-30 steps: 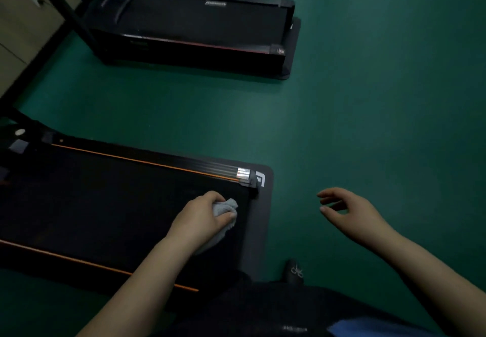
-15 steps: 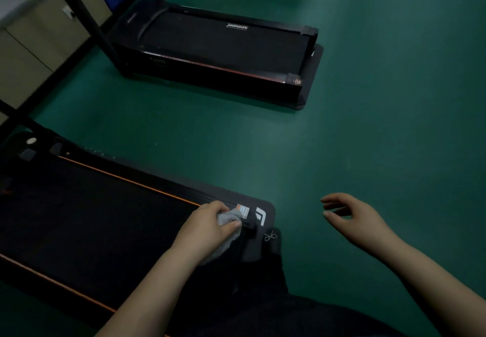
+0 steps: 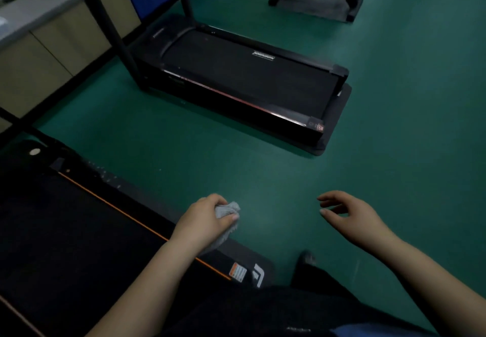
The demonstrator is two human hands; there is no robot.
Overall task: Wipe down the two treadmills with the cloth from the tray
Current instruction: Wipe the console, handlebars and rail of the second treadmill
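My left hand (image 3: 203, 222) grips a crumpled grey cloth (image 3: 226, 210), held over the far side rail of the near treadmill (image 3: 79, 231), a black deck with an orange stripe at lower left. The second treadmill (image 3: 249, 79), black with a reddish side trim, lies on a dark mat across the green floor ahead. My right hand (image 3: 347, 214) hovers over the floor to the right, fingers loosely curled, holding nothing.
Black uprights (image 3: 105, 21) of the treadmill frames rise at upper left, beside beige cabinets (image 3: 52, 42) and a blue panel. Another machine on a grey mat (image 3: 318, 8) stands at the far top. Green floor (image 3: 394, 139) lies between and to the right. My dark trouser leg fills the bottom.
My left hand with the cloth has left the treadmill's rear corner and lifted toward the far rail's edge. The view has tilted up and forward, showing more of the second treadmill.
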